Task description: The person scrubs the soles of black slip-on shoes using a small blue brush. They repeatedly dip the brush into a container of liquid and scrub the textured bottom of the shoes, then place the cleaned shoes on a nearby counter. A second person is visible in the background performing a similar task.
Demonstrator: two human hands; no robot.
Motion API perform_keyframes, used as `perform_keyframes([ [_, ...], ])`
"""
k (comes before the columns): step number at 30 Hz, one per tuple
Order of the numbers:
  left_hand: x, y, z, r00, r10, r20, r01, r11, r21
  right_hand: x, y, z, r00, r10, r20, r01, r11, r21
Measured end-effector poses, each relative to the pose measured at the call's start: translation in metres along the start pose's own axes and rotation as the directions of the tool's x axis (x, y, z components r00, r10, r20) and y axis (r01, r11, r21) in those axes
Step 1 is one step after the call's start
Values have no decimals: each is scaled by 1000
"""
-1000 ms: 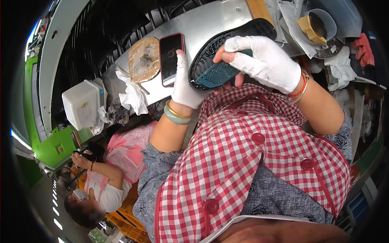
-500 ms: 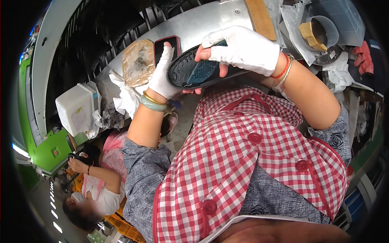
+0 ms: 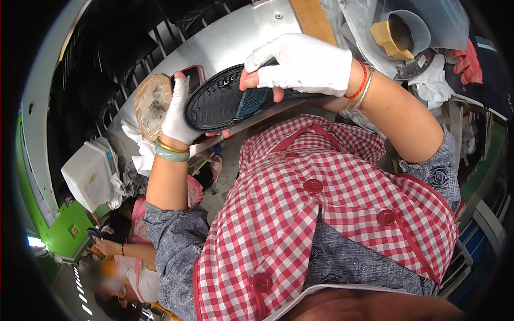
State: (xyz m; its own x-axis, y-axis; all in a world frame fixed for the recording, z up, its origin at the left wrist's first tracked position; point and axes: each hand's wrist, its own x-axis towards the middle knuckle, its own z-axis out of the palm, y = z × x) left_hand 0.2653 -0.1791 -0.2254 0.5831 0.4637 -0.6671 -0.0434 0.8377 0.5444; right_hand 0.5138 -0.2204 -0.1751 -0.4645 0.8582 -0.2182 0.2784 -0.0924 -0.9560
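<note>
Between my hands is a black shoe sole (image 3: 211, 100) with wavy ridges on its rounded end. Across its middle lies a teal mesh-textured piece (image 3: 249, 101). My left hand (image 3: 178, 115), in a white fingerless glove, is closed round the rounded end, thumb up along the edge and fingertips showing below. My right hand (image 3: 305, 64), gloved alike, reaches over from above, its bare fingertips pressed on the teal piece. This hand covers the far part of the sole.
A metal table (image 3: 235, 40) curves behind, bearing a phone (image 3: 194, 75) and a tape-wrapped round pad (image 3: 152, 104). At right stand a clear tub (image 3: 409, 32) with a yellow sponge piece (image 3: 390, 40) and a red glove (image 3: 467, 63). A white box (image 3: 88, 174) is at left; a co-worker (image 3: 142, 267) sits below it.
The sole and both hands sit further left in view, along with the surroundings. More of the sole's ridged face shows, and my right fingers have shifted slightly on the teal piece.
</note>
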Motion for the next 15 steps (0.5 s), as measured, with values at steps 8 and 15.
perform_keyframes([
  [8, -1, 6, -6, 955, -13, 296, 7, 1000, 22, -7, -1, -5, 999, -32, -2, 32, 992, -120],
  [15, -2, 4, 4, 990, 0, 140, -5, 999, 40, -20, -1, -14, 999, 0, -53, -13, 971, -240],
])
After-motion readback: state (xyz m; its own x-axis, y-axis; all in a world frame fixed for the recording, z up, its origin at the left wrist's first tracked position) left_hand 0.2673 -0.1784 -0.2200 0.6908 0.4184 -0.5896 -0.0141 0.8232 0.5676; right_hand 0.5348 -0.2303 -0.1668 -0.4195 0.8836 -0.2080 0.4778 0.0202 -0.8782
